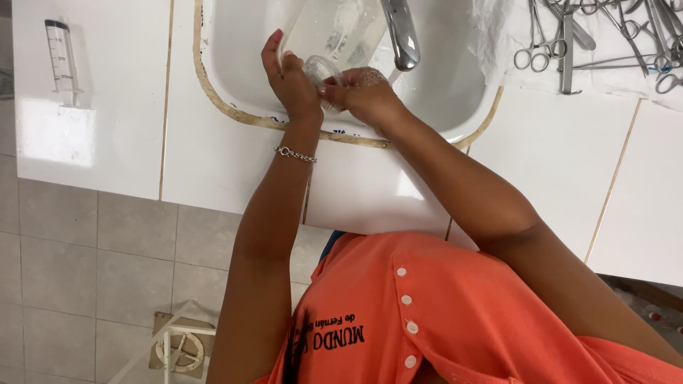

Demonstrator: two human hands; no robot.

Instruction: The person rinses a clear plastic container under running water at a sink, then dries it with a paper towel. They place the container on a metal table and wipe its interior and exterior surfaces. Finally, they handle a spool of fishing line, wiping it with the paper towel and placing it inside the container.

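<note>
Over the white sink [235,43], just below its tap [402,32], the left hand [288,75] wraps a clear glass jar [331,39] while the soapy right hand [366,92] pinches its mouth, mid-scrub; rinsing under the tap likely comes next

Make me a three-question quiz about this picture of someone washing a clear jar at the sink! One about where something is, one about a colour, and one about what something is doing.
1. Where does the syringe lie?
A. In the sink
B. On the counter left of the sink
C. On the floor

2. What colour is the person's shirt?
A. Orange
B. Blue
C. White

3. How is the clear jar held?
A. It stands alone on the counter
B. One hand holds it
C. Both hands hold it over the sink

Answers: 1 B, it rests on the white counter. 2 A, the cloth is orange. 3 C, the left hand and soapy right hand grip its mouth above the sink.
</note>
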